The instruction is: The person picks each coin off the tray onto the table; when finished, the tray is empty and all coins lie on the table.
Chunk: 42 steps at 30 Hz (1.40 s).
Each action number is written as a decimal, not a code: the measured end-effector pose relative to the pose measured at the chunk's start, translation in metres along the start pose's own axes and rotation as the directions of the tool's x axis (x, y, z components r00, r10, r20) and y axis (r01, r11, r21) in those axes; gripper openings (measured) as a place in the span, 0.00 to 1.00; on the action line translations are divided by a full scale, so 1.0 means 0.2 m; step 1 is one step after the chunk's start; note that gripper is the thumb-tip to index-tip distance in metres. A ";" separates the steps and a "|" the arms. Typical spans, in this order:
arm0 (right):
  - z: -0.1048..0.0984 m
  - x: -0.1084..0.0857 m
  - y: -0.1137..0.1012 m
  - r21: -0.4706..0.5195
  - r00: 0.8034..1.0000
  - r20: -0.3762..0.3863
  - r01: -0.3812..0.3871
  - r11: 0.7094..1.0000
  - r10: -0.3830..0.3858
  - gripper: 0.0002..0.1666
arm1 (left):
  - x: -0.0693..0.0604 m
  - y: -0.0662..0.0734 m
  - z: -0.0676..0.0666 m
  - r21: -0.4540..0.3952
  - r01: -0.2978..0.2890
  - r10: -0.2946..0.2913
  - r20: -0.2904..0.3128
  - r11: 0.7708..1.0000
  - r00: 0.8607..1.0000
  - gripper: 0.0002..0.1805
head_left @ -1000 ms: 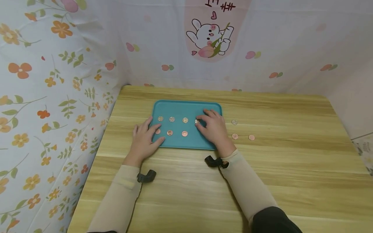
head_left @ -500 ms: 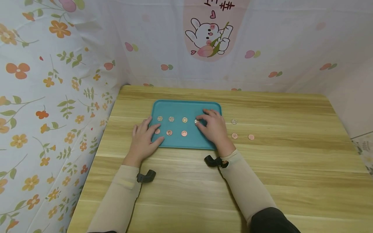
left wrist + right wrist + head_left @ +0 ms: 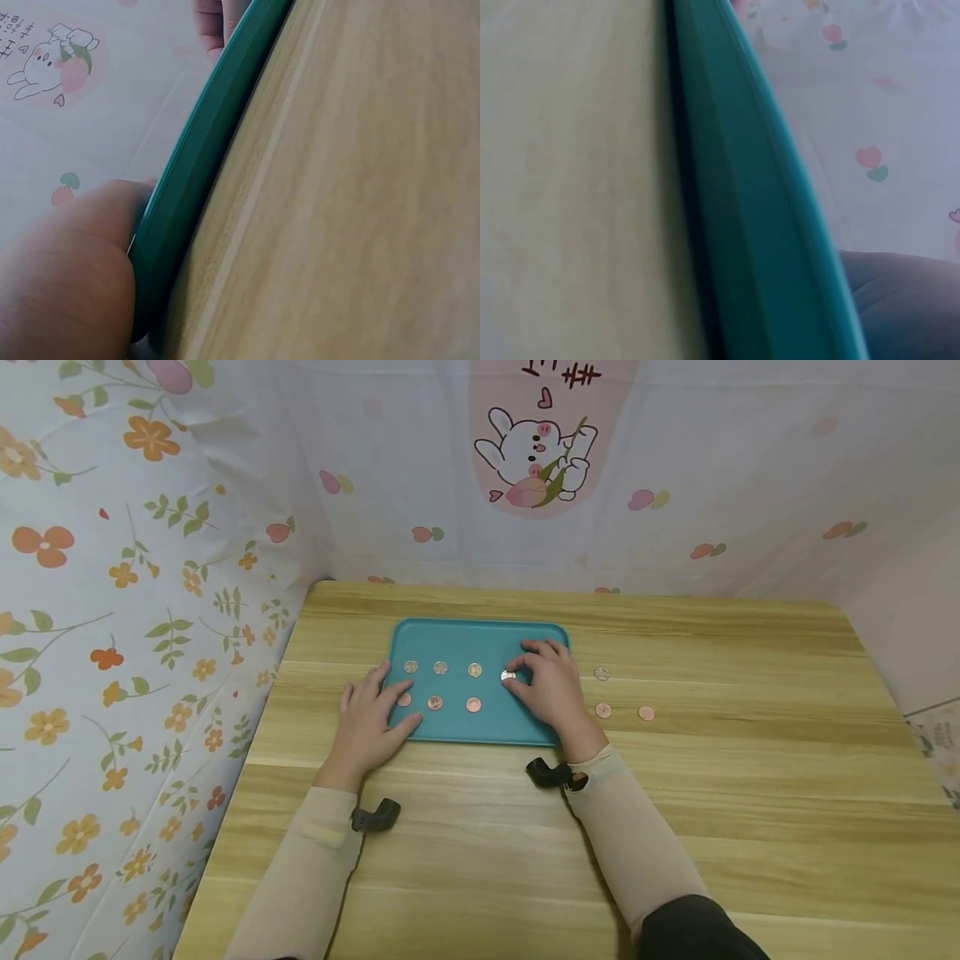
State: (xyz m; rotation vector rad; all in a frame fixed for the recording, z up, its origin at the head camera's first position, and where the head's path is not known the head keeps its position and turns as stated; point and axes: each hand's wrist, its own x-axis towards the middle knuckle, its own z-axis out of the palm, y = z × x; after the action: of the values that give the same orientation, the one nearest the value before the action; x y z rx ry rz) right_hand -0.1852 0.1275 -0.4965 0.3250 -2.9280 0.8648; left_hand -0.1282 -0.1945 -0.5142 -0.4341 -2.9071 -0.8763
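A blue-green tray (image 3: 480, 727) lies on the wooden table, with two rows of coins on it. The back row has a silver-gold coin (image 3: 411, 667), a silver coin (image 3: 440, 667) and a gold-toned coin (image 3: 475, 670). In front are copper coins, among them a middle one (image 3: 435, 702) and a right one (image 3: 473, 704). My right hand (image 3: 551, 685) pinches a shiny coin (image 3: 508, 677) between thumb and index finger over the tray's right part. My left hand (image 3: 367, 718) rests with spread fingers on the tray's left edge, beside the leftmost copper coin (image 3: 404, 700).
Right of the tray, a silver coin (image 3: 602, 673) and two copper coins, a nearer one (image 3: 603, 711) and one further right (image 3: 646, 713), lie on the table (image 3: 750, 777). Printed cloth (image 3: 375, 460) hangs behind and at the left.
The coin at my right fingertips has shifted slightly toward me and more of its face shows. My left hand and the other coins stay in place.
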 end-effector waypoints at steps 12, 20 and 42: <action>0.04 -0.02 0.02 0.067 0.996 -0.053 0.081 0.994 -0.077 0.10 | -0.01 -0.01 0.00 0.002 0.001 -0.001 -0.003 1.000 1.000 0.34; 0.04 -0.04 0.03 0.047 0.975 -0.103 0.201 0.979 -0.195 0.16 | -0.01 0.00 0.00 -0.001 -0.005 0.005 -0.009 1.000 1.000 0.34; 0.01 -0.02 0.02 0.154 0.993 -0.090 0.091 0.984 -0.078 0.15 | 0.00 0.00 0.00 -0.009 -0.011 0.011 -0.007 1.000 1.000 0.34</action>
State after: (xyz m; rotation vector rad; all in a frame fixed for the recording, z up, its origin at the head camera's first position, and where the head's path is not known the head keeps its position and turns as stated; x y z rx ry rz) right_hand -0.1814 0.1308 -0.5005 0.4094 -2.7534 1.0722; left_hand -0.1285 -0.1944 -0.5143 -0.4458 -2.8923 -0.8887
